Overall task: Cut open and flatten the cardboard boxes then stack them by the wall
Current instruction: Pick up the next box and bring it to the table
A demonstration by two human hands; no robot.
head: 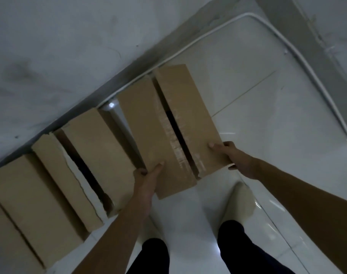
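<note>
A grey wall (70,46) is seen across the upper left, and its dark base strip runs diagonally down to the left edge. A glossy white tiled floor (257,95) fills the right and the bottom.

A row of cardboard boxes (30,194) is lined up along the foot of the wall at the left, side against side. On one of them, the torn-flap box (101,147), the top flaps are parted, a dark gap is left between them, and one flap edge is ragged.

The held box (168,125) is found just right of that row, with its far end close to the base of the wall and its near end towards the person. Its two top flaps are slightly parted, a dark slit is shown between them, and pale tape residue is seen along both flap edges. Whether the box is resting on the floor or is lifted cannot be told.

The near left corner is gripped by the left hand (147,178), with the thumb laid on top. The near right corner is gripped by the right hand (234,157), with the thumb on the flap and the fingers curled under the edge.

A white conduit (287,50) is bent around the corner of the floor at the upper right. Dark trouser legs (234,240) and a pale shoe (240,202) are seen below the box.
</note>
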